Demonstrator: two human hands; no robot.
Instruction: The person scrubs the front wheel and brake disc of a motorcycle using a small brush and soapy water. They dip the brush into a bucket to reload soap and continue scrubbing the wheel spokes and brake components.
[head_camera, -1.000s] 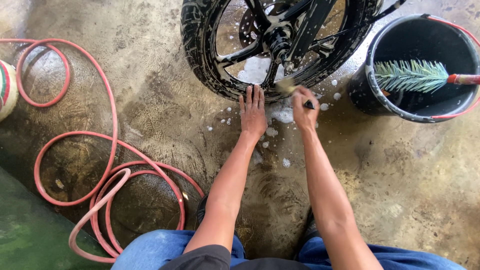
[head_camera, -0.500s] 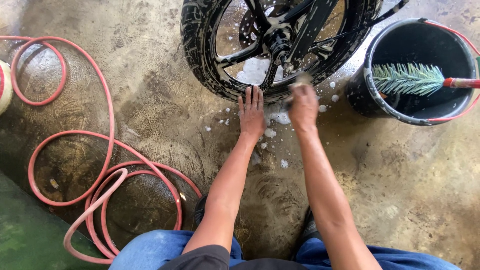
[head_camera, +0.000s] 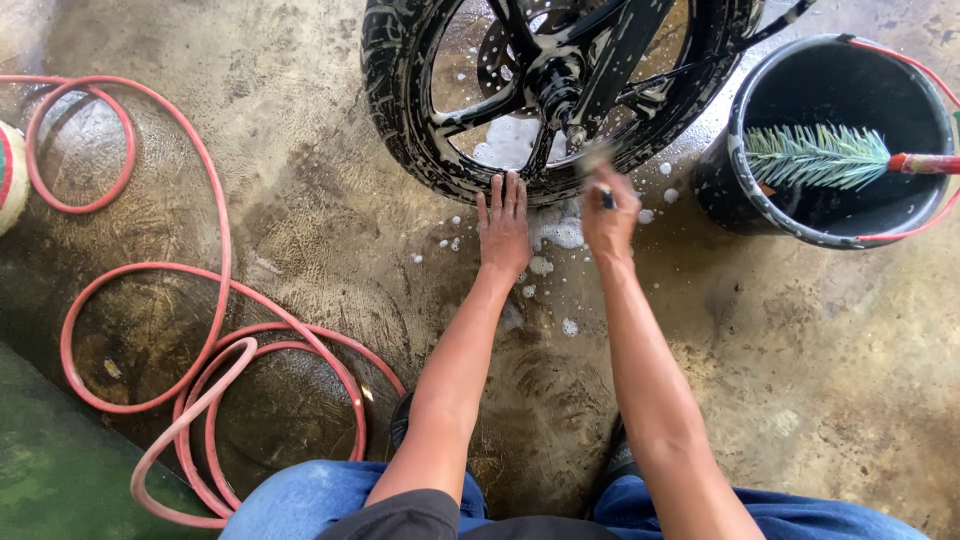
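Note:
A soapy black motorcycle wheel (head_camera: 400, 110) with dark spokes stands upright on wet concrete at the top of the head view. My left hand (head_camera: 504, 232) lies flat with its fingers spread, fingertips against the lower tyre. My right hand (head_camera: 608, 215) is closed around a small brush (head_camera: 596, 160) with a dark handle, its blurred head pressed to the rim near the hub. Foam patches dot the floor between my hands.
A black bucket (head_camera: 720, 185) at the right holds a green bristle brush (head_camera: 815, 155) with a red handle. A red hose (head_camera: 210, 300) coils across the left floor. A green strip lies bottom left. My knees in blue jeans are at the bottom.
My right hand has shifted the small brush slightly along the rim, scrubbing back and forth. My left hand has stayed flat by the tyre.

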